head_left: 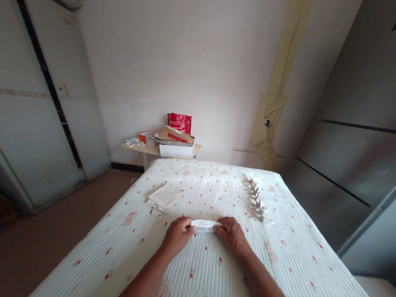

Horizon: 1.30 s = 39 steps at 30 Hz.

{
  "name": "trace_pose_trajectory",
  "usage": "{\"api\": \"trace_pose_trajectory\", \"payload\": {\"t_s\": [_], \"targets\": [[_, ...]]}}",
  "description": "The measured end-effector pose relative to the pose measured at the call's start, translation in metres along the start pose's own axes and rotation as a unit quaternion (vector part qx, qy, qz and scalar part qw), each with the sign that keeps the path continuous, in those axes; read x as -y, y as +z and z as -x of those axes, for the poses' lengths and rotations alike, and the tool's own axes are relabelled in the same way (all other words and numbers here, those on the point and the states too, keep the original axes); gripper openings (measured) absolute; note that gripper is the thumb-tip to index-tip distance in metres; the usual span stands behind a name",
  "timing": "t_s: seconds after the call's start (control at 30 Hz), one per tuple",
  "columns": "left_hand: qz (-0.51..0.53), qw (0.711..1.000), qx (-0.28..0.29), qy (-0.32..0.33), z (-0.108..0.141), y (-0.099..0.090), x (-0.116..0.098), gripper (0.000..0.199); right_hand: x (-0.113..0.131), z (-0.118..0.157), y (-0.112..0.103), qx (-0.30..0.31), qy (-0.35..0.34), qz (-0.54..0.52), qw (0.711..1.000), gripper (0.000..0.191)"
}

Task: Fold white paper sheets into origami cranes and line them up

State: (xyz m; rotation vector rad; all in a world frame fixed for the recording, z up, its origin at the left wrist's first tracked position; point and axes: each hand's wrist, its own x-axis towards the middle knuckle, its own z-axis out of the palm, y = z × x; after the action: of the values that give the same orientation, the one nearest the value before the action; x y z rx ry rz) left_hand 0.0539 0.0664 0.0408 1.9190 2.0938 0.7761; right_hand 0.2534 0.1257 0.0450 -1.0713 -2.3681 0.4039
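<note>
A narrow folded strip of white paper stretches between my two hands, just over the quilted bedspread. My left hand pinches its left end, fingers closed. At the other end, my right hand grips the paper between thumb and fingers. Beyond my left hand lies a small stack of printed paper sheets. To the far right of my hands runs a row of folded paper pieces with pointed tips.
The white bedspread has ribs and red dots. Behind it, a small table bears a white box, a red bag and more folded paper pieces. Cabinets stand left; a grey refrigerator-like unit stands right.
</note>
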Motion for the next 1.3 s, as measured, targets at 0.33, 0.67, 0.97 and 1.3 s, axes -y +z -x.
{"api": "trace_pose_trajectory", "payload": {"t_s": [0.33, 0.67, 0.97, 1.3], "targets": [[-0.096, 0.992, -0.011, -0.077, 0.000, 0.007, -0.013, 0.021, 0.014, -0.016, 0.021, -0.025, 0.117, 0.207, 0.971, 0.024], [-0.168, 0.985, -0.003, -0.049, 0.000, 0.008, -0.019, 0.029, 0.021, -0.017, 0.020, -0.012, 0.103, 0.246, 0.964, 0.022], [-0.198, 0.979, 0.014, -0.050, -0.001, 0.005, -0.027, 0.030, 0.020, -0.020, 0.022, -0.008, 0.107, 0.237, 0.966, 0.024], [-0.213, 0.976, 0.022, -0.038, -0.001, 0.007, -0.028, 0.030, 0.022, -0.023, 0.020, 0.002, 0.117, 0.243, 0.963, 0.024]]}}
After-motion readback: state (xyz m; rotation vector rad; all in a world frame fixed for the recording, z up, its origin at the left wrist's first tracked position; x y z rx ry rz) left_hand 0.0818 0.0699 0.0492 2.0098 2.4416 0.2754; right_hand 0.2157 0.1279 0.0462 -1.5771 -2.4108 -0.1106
